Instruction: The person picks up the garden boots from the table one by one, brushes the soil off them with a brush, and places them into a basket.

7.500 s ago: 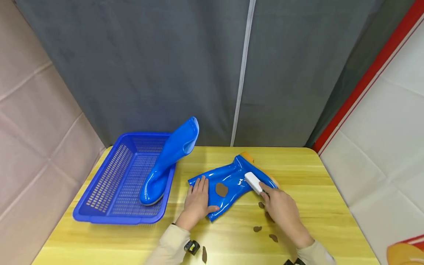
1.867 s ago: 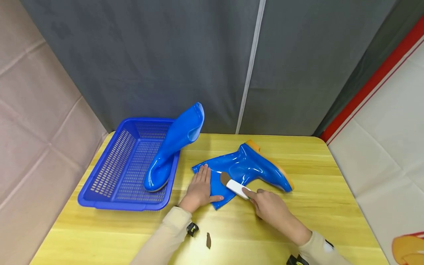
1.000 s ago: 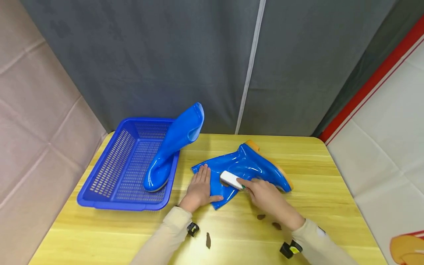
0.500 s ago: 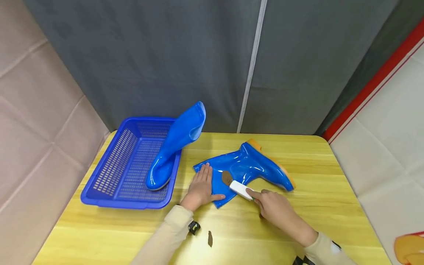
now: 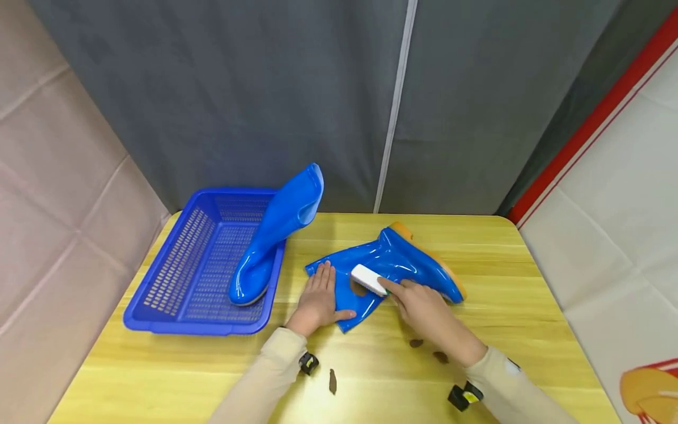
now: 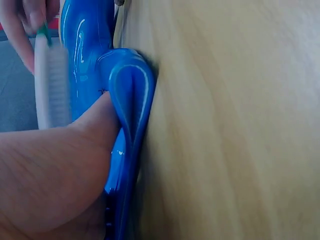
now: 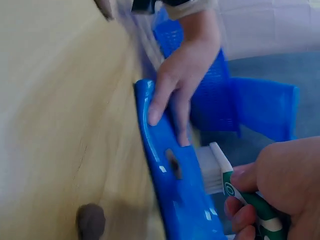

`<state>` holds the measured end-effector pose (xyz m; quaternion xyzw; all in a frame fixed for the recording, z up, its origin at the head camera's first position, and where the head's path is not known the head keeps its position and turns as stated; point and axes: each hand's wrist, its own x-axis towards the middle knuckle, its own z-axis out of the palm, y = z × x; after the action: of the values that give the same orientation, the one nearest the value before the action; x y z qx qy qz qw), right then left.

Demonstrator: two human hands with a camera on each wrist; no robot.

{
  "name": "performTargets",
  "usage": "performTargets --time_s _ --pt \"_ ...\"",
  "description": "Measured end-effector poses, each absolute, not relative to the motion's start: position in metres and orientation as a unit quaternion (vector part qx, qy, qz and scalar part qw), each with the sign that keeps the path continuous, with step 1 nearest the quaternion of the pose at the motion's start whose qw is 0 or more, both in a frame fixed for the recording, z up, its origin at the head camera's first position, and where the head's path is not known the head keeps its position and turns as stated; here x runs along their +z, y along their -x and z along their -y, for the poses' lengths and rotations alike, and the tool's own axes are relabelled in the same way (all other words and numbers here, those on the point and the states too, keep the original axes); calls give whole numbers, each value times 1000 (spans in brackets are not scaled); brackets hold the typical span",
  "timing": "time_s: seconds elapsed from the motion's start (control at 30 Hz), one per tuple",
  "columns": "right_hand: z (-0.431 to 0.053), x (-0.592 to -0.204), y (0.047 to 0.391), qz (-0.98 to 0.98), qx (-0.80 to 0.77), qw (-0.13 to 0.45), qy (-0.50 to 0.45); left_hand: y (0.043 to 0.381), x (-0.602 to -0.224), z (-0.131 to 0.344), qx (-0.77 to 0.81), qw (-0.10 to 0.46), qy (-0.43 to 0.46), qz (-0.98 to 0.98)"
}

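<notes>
A shiny blue rain boot (image 5: 424, 268) with an orange sole lies on its side on the table, its toe to the right. My left hand (image 5: 316, 303) rests spread on the boot's shaft near the opening. My right hand (image 5: 424, 312) grips the green-and-white handle (image 7: 257, 205) of a scrub brush (image 5: 368, 279), index finger along its back. The white brush head overlaps part of a brown mud-like patch (image 5: 357, 288) on the shaft. In the right wrist view the bristles (image 7: 209, 167) stand right at the boot's surface.
A blue perforated basket (image 5: 190, 328) stands to the left, with a second blue boot (image 5: 288, 212) leaning in it, its shaft over the rim. Several brown flakes lie on the table, one flake (image 5: 332, 381) near the front. A grey curtain (image 5: 238, 106) hangs behind.
Earlier the brush was at the boot's foot; it has since gone to the shaft and back and forth across the patch, just now up-left over it. The left hand stays on the shaft.
</notes>
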<state>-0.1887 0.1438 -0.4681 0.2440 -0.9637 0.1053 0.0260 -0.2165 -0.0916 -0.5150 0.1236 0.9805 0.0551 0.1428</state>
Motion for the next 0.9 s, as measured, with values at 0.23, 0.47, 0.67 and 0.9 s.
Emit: performTargets --time_s 0.23,0.47,0.67,0.9 --pt "-130 -485 190 960 86 4 -266 214 -522 93 63 137 -124 -981" --pt "-142 -480 170 969 73 -2 -236 213 -526 90 68 145 -124 -979" --pt "-152 -473 160 972 83 -14 -218 211 -522 87 63 129 -125 -982" --pt "-161 -473 160 972 92 -13 -217 216 -520 92 63 133 -121 -982"
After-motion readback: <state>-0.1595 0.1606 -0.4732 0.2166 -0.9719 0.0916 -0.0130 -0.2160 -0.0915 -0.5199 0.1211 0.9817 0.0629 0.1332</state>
